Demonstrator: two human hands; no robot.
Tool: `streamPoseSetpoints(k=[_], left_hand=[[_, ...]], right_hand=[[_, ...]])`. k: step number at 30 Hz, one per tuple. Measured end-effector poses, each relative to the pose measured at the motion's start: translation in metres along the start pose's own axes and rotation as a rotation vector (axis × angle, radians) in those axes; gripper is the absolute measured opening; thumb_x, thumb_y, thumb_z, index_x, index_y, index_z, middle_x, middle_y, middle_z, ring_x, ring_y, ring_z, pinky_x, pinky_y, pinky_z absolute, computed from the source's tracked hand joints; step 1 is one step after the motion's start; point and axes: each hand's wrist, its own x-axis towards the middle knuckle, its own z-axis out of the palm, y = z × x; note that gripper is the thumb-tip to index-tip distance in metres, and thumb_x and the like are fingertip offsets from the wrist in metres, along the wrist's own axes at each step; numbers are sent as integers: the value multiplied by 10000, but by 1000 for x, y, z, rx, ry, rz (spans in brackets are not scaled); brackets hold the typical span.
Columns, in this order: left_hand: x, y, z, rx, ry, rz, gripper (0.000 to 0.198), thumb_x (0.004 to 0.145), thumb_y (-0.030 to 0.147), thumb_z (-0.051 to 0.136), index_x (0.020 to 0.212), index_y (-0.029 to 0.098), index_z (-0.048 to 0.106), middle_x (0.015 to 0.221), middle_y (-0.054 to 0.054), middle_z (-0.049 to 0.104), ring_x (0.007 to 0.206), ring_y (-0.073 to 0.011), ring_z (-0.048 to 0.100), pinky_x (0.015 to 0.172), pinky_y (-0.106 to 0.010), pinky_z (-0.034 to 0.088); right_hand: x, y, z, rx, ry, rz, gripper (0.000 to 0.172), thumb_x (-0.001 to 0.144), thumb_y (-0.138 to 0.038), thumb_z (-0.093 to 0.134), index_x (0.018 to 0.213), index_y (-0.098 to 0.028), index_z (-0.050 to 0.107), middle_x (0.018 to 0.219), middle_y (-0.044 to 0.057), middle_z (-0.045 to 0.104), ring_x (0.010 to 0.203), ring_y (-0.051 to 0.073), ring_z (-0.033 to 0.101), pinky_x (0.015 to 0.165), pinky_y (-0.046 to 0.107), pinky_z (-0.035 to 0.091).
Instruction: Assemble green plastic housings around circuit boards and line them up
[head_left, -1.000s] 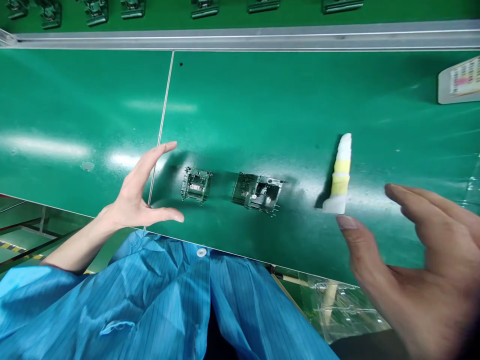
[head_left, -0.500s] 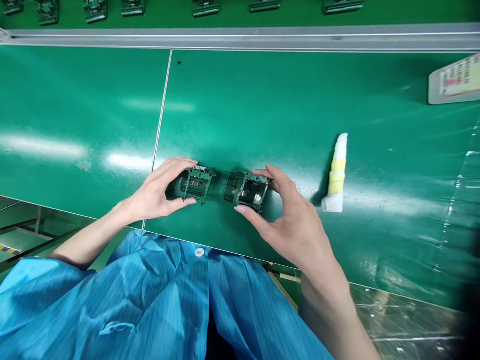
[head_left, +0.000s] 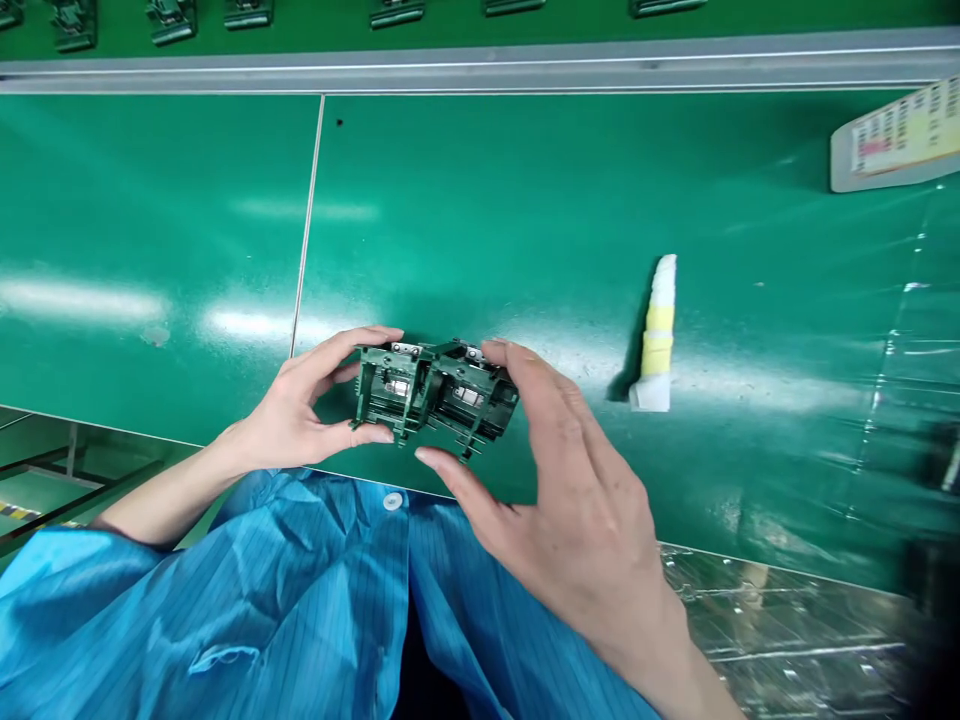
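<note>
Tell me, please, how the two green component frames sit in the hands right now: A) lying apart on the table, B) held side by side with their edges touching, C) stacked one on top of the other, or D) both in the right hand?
B: the left hand grips the left frame, the right hand grips the right frame, and their inner edges meet.

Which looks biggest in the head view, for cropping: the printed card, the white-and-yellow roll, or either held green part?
1. printed card, partly cut off.
2. white-and-yellow roll.
3. left green part and right green part: alike, unranked.
</note>
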Motion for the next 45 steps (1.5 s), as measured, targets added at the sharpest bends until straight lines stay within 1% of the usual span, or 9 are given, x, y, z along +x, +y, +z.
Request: streamPoseSetpoints(k=[4,15,21,24,28,31,33,37,45], left_hand=[[-1,-7,3,-105,4,14,649,760,366,825,1328,201,559,1294,-156,651,1189,-255,649,906,-351,615],[-1,-15,8,-175,-19,14,659,748,373,835,1317,187,562,1283,-163,657,1161,-246,665,903,-320,608],[-2,-15,10,-173,-12,7,650,763,376,821,1325,187,552,1284,-155,652,1166,-238,657,895,-306,605],[-1,-7,6,-47,0,11,612,801,387,781,1329,179,548,1259,-157,654,1158,-252,652,879,-326,604],[4,15,-1,248,38,171,641,773,369,806,1323,162,550,1156,-153,683,1075,-264,659,878,-374,580],[7,33,-2,448,30,279,658,793,405,783,1341,153,521,1088,-140,690,1000,-258,658,849,-400,567],[9,41,-2,537,1,306,632,827,394,751,1349,139,502,1080,-141,685,999,-250,647,857,-401,555],[10,47,-2,592,-35,312,620,848,390,733,1351,127,485,1083,-145,681,1001,-242,638,860,-388,543],[8,40,-3,543,-60,226,605,842,363,735,1343,124,497,1110,-151,676,1006,-242,646,852,-370,550]], right_hand=[[-3,-2,1,-60,-7,-22,756,922,-323,638,1544,-137,250,1369,210,592,1244,339,605,996,485,579],[-4,-6,-3,-148,11,-47,712,922,-318,644,1504,-67,320,1325,248,618,1218,348,625,980,455,590],[-5,-5,-3,-110,23,-14,711,914,-318,661,1506,-113,325,1339,224,612,1235,336,615,983,464,588],[-5,0,2,31,9,56,672,912,-310,661,1483,-132,354,1362,206,599,1271,318,590,1022,468,565],[-6,9,23,499,-4,185,596,910,-292,644,1441,-210,386,1414,143,562,1318,268,554,1084,451,513],[-10,13,44,869,73,192,559,912,-311,639,1415,-243,404,1429,123,552,1358,247,518,1121,438,475],[-12,13,54,1004,127,190,546,901,-316,664,1392,-259,433,1425,109,562,1371,239,506,1145,432,452],[-13,12,60,1073,137,211,547,885,-308,690,1376,-261,453,1422,109,569,1371,242,508,1156,446,444],[-15,17,57,1061,74,261,562,872,-276,691,1379,-264,450,1433,106,557,1367,241,512,1149,444,450]])
